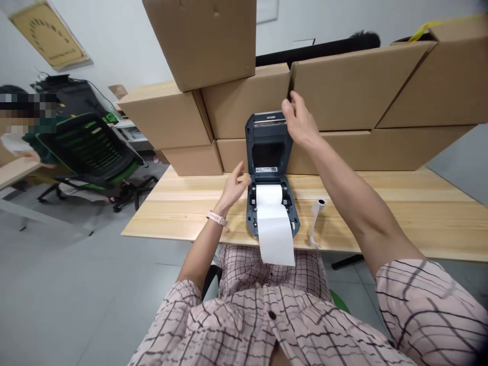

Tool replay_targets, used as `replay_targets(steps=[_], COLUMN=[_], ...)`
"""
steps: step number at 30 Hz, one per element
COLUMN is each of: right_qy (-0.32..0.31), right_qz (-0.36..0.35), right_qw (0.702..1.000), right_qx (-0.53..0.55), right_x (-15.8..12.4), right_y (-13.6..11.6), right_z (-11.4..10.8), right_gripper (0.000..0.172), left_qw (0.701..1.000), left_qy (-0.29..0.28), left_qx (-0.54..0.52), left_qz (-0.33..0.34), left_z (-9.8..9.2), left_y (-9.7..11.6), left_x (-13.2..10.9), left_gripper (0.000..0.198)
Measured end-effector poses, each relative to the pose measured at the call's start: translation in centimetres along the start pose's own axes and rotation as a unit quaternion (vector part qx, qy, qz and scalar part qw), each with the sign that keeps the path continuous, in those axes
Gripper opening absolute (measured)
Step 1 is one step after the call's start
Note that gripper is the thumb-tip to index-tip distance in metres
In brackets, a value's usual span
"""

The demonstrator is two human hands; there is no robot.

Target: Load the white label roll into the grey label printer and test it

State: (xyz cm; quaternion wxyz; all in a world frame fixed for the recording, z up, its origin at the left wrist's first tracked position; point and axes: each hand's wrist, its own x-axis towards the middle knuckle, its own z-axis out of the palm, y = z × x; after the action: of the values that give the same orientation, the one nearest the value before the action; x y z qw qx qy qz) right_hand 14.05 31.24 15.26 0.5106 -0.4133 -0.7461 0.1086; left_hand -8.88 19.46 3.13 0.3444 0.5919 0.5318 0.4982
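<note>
A dark grey label printer point(250, 213) stands on the wooden table with its lid point(267, 137) raised. Inside sits a white paper roll point(269, 194), and its paper strip point(276, 239) hangs out past the table's front edge. My left hand point(234, 189) is beside the printer's left side near the hinge, open, with fingers apart. My right hand point(299, 119) is at the lid's upper right corner, fingers apart and slightly bent; whether it touches the lid is unclear. A small core with a curled white strip point(315, 211) lies to the printer's right.
Cardboard boxes point(335, 91) are stacked along the back of the wooden table point(183, 208), and another box point(209, 40) sits higher on top. A black and green office chair point(87, 147) and a seated person point(34, 127) are at the left.
</note>
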Motion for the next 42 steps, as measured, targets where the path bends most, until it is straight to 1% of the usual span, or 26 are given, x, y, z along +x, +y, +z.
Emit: replay_targets(steps=[2, 3, 4, 5, 6, 7, 8, 9, 10, 11, 13, 15, 17, 19, 21, 23, 24, 27, 30, 32, 33, 34, 36, 39, 42], right_qy=[0.063, 0.073, 0.033, -0.052, -0.164, -0.285, -0.390, -0.468, -0.518, -0.547, -0.574, -0.587, -0.595, -0.601, -0.610, -0.607, -0.592, -0.505, -0.428, -0.389, -0.372, -0.358, -0.339, -0.330, -0.324], right_qz=[-0.060, -0.086, -0.103, -0.108, -0.103, -0.089, -0.070, -0.051, -0.034, -0.021, -0.003, 0.006, 0.011, 0.014, 0.014, 0.000, -0.013, -0.033, 0.015, 0.058, 0.076, 0.094, 0.128, 0.154, 0.148], right_qw=[0.996, 0.993, 0.992, 0.990, 0.976, 0.947, 0.906, 0.866, 0.833, 0.812, 0.794, 0.790, 0.790, 0.790, 0.787, 0.794, 0.806, 0.857, 0.893, 0.912, 0.919, 0.925, 0.930, 0.929, 0.931], right_qx=[-0.030, -0.046, -0.059, -0.076, -0.096, -0.120, -0.146, -0.171, -0.191, -0.203, -0.200, -0.176, -0.144, -0.122, -0.091, -0.030, 0.009, 0.101, 0.135, 0.121, 0.105, 0.088, 0.066, 0.065, 0.073], right_x=[-2.5, -3.9, -5.4, -6.7, -7.8, -8.6, -9.1, -9.2, -9.2, -9.0, -8.4, -8.0, -7.9, -7.9, -7.5, -6.9, -6.6, -6.0, -6.7, -7.6, -7.9, -8.2, -8.6, -8.6, -8.6], right_y=[-1.9, -2.8, -3.5, -4.1, -4.5, -4.6, -4.5, -4.2, -3.8, -3.4, -2.5, -1.7, -1.3, -1.1, -1.0, -1.0, -1.0, -0.4, 1.0, 2.5, 3.2, 4.1, 5.6, 7.6, 8.9], right_z=[-1.1, -1.5, -1.8, -1.9, -1.7, -1.4, -0.8, -0.1, 0.7, 1.5, 3.0, 4.2, 4.9, 5.0, 4.2, 2.3, 0.9, -4.0, -8.8, -10.7, -11.2, -11.4, -10.7, -8.4, -6.0], right_gripper=[0.061, 0.052, 0.044, 0.037, 0.034, 0.032, 0.032, 0.035, 0.042, 0.052, 0.072, 0.085, 0.087, 0.087, 0.088, 0.092, 0.094, 0.102, 0.108, 0.108, 0.108, 0.107, 0.105, 0.107, 0.113], left_qw=[0.999, 0.997, 0.995, 0.990, 0.985, 0.977, 0.969, 0.962, 0.959, 0.959, 0.962, 0.963, 0.962, 0.963, 0.965, 0.966, 0.967, 0.973, 0.975, 0.974, 0.972, 0.972, 0.971, 0.972, 0.973], left_qy=[-0.009, -0.015, -0.022, -0.037, -0.057, -0.083, -0.106, -0.120, -0.135, -0.149, -0.178, -0.198, -0.204, -0.199, -0.194, -0.191, -0.189, -0.180, -0.177, -0.181, -0.183, -0.185, -0.187, -0.186, -0.179], left_qx=[0.016, 0.031, 0.057, 0.088, 0.123, 0.160, 0.193, 0.220, 0.230, 0.225, 0.190, 0.154, 0.137, 0.128, 0.120, 0.110, 0.102, 0.059, -0.004, -0.034, -0.043, -0.049, -0.054, -0.049, -0.043], left_qz=[-0.045, -0.064, -0.084, -0.100, -0.110, -0.114, -0.112, -0.105, -0.096, -0.088, -0.086, -0.101, -0.117, -0.126, -0.131, -0.134, -0.134, -0.133, -0.131, -0.134, -0.137, -0.139, -0.141, -0.135, -0.138], left_z=[0.1, 0.1, 0.1, 0.1, 0.1, 0.1, 0.0, 0.0, -0.1, -0.1, -0.2, -0.3, -0.3, -0.3, -0.3, -0.3, -0.2, 0.0, 0.2, 0.3, 0.3, 0.3, 0.3, 0.2, 0.3], left_y=[-0.6, -0.7, -0.7, -0.4, -0.1, 0.4, 1.0, 1.5, 2.0, 2.4, 2.8, 2.8, 2.6, 2.5, 2.3, 2.0, 1.8, 1.4, 1.5, 1.7, 1.8, 1.8, 1.7, 1.3, 1.1], left_x=[-2.2, -3.0, -3.6, -4.0, -4.1, -3.9, -3.7, -3.3, -2.9, -2.6, -2.3, -2.3, -2.5, -2.6, -2.7, -2.8, -2.9, -3.3, -3.7, -3.8, -3.8, -3.8, -3.8, -3.7, -3.7], left_gripper=[0.085, 0.086, 0.084, 0.080, 0.075, 0.071, 0.069, 0.066, 0.063, 0.061, 0.058, 0.060, 0.065, 0.069, 0.070, 0.071, 0.072, 0.074, 0.078, 0.080, 0.081, 0.081, 0.081, 0.079, 0.079])
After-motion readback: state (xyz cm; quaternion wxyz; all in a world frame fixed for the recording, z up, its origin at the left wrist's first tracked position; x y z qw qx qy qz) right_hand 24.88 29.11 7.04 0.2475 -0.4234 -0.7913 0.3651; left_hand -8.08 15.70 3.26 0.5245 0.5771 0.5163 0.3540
